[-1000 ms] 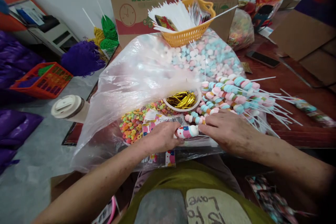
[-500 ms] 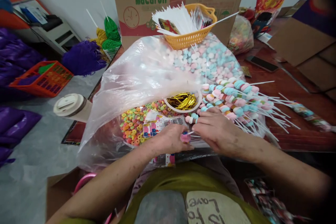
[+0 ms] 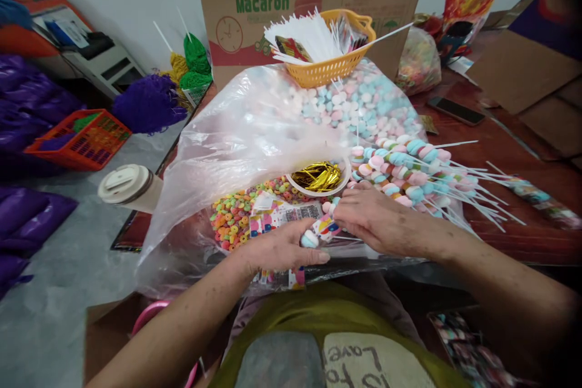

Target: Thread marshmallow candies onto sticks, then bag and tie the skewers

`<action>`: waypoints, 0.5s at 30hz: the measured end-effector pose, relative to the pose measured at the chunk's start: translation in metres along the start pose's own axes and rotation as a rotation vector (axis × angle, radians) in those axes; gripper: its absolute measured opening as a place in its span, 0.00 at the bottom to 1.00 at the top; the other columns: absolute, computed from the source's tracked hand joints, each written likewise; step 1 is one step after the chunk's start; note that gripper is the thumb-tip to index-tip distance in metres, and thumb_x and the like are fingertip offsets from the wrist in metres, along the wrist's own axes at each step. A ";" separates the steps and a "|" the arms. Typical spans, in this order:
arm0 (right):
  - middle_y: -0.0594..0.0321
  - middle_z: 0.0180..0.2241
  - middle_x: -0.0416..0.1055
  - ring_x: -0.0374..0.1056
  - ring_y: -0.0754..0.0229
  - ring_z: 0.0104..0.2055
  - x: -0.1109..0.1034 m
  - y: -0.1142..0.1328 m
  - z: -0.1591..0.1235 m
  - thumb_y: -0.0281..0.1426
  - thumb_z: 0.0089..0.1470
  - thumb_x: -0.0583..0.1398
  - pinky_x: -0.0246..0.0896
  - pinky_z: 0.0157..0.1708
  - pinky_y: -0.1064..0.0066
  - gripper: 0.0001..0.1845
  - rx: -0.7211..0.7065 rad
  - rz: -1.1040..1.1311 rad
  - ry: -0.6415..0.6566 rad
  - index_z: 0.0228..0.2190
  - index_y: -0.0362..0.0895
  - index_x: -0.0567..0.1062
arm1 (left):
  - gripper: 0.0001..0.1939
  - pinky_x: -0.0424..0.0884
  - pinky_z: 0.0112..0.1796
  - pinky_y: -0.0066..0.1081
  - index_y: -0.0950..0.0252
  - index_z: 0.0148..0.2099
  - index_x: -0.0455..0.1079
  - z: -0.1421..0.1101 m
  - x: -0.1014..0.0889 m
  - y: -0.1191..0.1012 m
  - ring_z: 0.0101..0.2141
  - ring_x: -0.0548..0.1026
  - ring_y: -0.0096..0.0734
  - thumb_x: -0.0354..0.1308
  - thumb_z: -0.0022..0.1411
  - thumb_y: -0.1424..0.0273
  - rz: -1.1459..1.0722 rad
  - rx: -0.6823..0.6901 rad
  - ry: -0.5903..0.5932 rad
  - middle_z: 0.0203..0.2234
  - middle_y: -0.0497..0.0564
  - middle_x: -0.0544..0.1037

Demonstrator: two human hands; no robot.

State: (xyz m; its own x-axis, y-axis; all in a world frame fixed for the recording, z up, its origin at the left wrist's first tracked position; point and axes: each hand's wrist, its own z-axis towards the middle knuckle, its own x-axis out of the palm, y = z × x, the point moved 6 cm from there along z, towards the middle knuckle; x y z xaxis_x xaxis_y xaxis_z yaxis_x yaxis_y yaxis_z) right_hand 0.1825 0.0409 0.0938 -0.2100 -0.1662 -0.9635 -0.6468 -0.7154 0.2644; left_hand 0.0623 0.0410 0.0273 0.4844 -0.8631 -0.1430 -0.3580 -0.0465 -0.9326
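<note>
Between my two hands is a marshmallow skewer (image 3: 310,239) inside a small printed bag (image 3: 326,228), colourful with blue, red and yellow patches. My left hand (image 3: 279,247) curls its thumb and fingers around the pale blue and white marshmallow end. At the other end, my right hand (image 3: 375,216) grips the bag with bent fingers, which hide that part of the skewer. More printed bags (image 3: 268,215) lie under and beside my left hand. A pile of marshmallow skewers (image 3: 411,173) with white sticks rests just beyond my right hand.
A white bowl (image 3: 348,177) of gold twist ties sits amid colourful candy rings (image 3: 230,218). Behind is a large clear bag (image 3: 218,115) of marshmallows, with a yellow basket (image 3: 327,73) of white sticks. A lidded cup (image 3: 130,185) stands left; a phone (image 3: 456,110) lies right.
The white stick seen between my hands is out of sight; a marshmallow end and the printed bag now show there. My left hand has opened somewhat around it.
</note>
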 end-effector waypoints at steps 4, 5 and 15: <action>0.60 0.24 0.66 0.58 0.60 0.31 0.008 0.001 0.008 0.28 0.57 0.48 0.50 0.36 0.67 0.14 -0.015 0.083 0.003 0.25 0.41 0.69 | 0.16 0.55 0.19 0.22 0.64 0.38 0.63 0.003 0.013 0.004 0.16 0.59 0.18 0.55 0.55 0.56 -0.179 -0.078 0.021 0.18 0.41 0.62; 0.60 0.25 0.66 0.59 0.60 0.31 0.007 -0.001 0.007 0.29 0.57 0.48 0.51 0.36 0.66 0.14 -0.003 0.138 -0.037 0.27 0.41 0.70 | 0.17 0.55 0.18 0.22 0.64 0.34 0.63 0.002 0.013 0.003 0.15 0.58 0.18 0.51 0.57 0.54 -0.194 -0.073 0.005 0.17 0.41 0.62; 0.71 0.15 0.60 0.54 0.70 0.13 0.069 0.001 0.004 0.44 0.52 0.53 0.49 0.12 0.78 0.18 0.524 1.228 0.006 0.23 0.42 0.65 | 0.20 0.62 0.24 0.24 0.67 0.31 0.67 -0.008 0.008 0.009 0.21 0.68 0.24 0.51 0.57 0.54 -0.081 -0.072 0.100 0.20 0.46 0.70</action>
State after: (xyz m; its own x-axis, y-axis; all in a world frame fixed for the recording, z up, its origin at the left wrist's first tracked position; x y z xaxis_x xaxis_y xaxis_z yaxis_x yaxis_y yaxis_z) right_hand 0.1642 0.0318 0.0277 -0.8528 -0.5145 -0.0902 -0.2456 0.2426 0.9385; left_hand 0.0569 0.0301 0.0206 0.4334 -0.9007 -0.0310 -0.3792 -0.1511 -0.9129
